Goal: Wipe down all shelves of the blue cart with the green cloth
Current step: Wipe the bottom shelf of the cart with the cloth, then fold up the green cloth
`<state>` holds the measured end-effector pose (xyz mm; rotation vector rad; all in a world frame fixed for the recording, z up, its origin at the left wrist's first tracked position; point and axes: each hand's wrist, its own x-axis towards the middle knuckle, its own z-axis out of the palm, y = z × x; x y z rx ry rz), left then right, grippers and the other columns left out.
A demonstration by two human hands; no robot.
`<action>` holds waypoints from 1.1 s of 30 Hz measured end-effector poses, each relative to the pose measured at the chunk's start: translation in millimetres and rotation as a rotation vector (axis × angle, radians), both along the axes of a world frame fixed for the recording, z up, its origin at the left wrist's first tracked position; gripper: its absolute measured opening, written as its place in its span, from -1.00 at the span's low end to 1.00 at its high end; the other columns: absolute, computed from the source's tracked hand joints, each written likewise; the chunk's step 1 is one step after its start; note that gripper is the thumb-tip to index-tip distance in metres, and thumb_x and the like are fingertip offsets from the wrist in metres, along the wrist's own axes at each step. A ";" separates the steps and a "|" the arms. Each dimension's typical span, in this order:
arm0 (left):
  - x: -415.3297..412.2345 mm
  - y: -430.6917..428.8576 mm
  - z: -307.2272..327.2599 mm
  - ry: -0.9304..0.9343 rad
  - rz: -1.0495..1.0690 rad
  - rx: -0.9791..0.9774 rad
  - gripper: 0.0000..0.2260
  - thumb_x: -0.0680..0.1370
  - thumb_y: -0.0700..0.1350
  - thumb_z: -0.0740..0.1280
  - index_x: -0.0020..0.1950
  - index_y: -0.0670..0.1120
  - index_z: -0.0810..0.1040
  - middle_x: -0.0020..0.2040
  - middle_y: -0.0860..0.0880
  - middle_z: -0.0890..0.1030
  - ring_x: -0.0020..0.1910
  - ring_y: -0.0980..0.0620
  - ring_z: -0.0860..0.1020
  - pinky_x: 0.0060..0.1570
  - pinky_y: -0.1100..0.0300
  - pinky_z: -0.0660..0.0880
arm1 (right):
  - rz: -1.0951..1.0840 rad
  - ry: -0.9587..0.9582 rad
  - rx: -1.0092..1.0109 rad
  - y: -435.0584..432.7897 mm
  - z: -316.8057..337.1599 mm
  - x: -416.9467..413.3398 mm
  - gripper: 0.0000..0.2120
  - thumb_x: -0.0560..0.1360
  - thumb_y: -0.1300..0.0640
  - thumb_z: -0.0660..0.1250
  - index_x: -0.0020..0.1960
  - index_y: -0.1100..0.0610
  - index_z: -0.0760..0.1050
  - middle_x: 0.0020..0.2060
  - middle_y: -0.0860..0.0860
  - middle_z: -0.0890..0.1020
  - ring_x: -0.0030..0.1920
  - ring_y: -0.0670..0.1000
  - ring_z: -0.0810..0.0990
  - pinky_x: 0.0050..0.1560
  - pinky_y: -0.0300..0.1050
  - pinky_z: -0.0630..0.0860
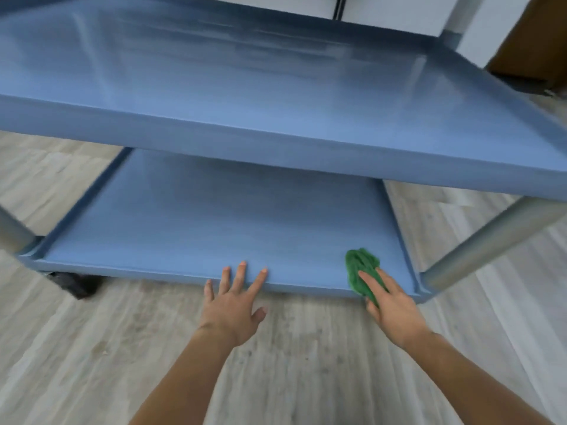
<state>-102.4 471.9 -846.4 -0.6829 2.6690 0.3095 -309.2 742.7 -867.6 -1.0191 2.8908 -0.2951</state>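
Note:
The blue cart fills the view, with an upper shelf (245, 87) above and a lower shelf (190, 222) near the floor. A crumpled green cloth (359, 268) lies at the lower shelf's front right, draped over its front rim. My right hand (392, 305) presses on the cloth with straight fingers, the thumb under its near edge. My left hand (236, 302) is spread flat, its fingertips touching the front rim of the lower shelf near the middle.
Grey metal legs stand at the cart's front right (491, 240) and front left (12, 231). A dark caster (76, 285) shows under the left corner. Pale wood-look floor (291, 348) surrounds the cart. White cabinets (395, 13) stand behind it.

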 end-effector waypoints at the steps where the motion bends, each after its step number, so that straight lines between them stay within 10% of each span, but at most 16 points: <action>1: -3.1 4.6 -1.3 -0.015 0.004 -0.006 -0.35 0.67 0.28 0.03 0.59 0.31 -0.36 0.65 0.02 -0.35 0.64 -0.18 -0.28 0.57 -0.27 -0.13 | -0.033 0.004 0.026 12.0 1.3 -7.1 -0.39 0.48 0.19 0.45 0.50 0.01 0.39 0.46 0.26 0.38 0.36 0.28 0.50 0.29 0.13 0.49; 6: -8.3 14.3 -1.5 -0.070 0.026 -0.032 -0.33 0.66 0.30 0.00 0.58 0.28 -0.40 0.65 -0.01 -0.36 0.63 -0.20 -0.29 0.57 -0.26 -0.12 | -0.059 -0.065 0.346 32.9 28.2 -15.5 -0.40 0.64 0.07 0.21 0.62 0.01 0.06 0.56 0.24 0.18 0.31 0.24 0.53 0.23 0.05 0.51; 9: -8.0 25.0 7.8 -0.097 0.029 0.010 -0.33 0.67 0.29 0.02 0.60 0.26 -0.38 0.65 -0.01 -0.35 0.63 -0.18 -0.29 0.59 -0.24 -0.11 | -0.098 -0.121 0.381 24.7 51.7 -7.2 -0.47 0.66 0.05 0.14 0.60 0.07 0.12 0.43 0.20 0.40 0.23 0.20 0.57 0.15 -0.02 0.49; 14: -1.9 59.0 73.8 -0.049 0.072 0.339 -0.34 0.66 0.29 0.11 0.66 0.22 -0.15 0.69 0.02 -0.20 0.66 -0.13 -0.13 0.59 -0.12 0.05 | -0.373 -0.730 -0.312 14.7 128.4 24.8 -0.69 0.63 0.11 0.26 0.36 -0.03 0.51 -0.01 -0.02 0.71 -0.02 0.02 0.69 0.09 -0.02 0.60; 21: 0.4 78.7 273.1 0.190 0.322 0.981 -0.34 0.50 0.48 0.18 0.48 0.15 0.48 0.41 0.20 0.54 0.40 0.16 0.48 0.42 0.16 0.37 | -0.762 -1.703 -1.044 -15.1 322.8 114.1 -0.61 0.54 0.12 0.25 0.28 0.28 0.57 0.20 0.33 0.61 0.28 0.37 0.54 0.41 0.29 0.37; 27: 38.4 62.2 459.9 0.304 0.775 1.404 -0.43 0.44 0.31 0.46 0.33 0.03 0.58 0.07 0.01 0.74 -0.05 0.02 0.70 0.07 0.05 0.64 | -0.755 -2.028 -1.243 -39.9 514.7 161.1 -0.52 0.41 0.09 0.38 0.23 0.37 0.59 0.20 0.37 0.60 0.06 0.33 0.66 0.07 0.21 0.62; 33: 70.6 23.2 662.0 0.524 0.726 1.575 -0.50 0.49 0.16 0.50 0.28 -0.16 0.65 0.24 -0.28 0.65 0.18 -0.18 0.61 0.15 -0.09 0.60 | -0.456 -2.110 -1.313 -102.9 706.0 182.9 -0.12 0.08 0.03 0.69 0.33 0.27 0.54 0.32 0.28 0.55 0.18 0.26 0.64 0.14 0.19 0.60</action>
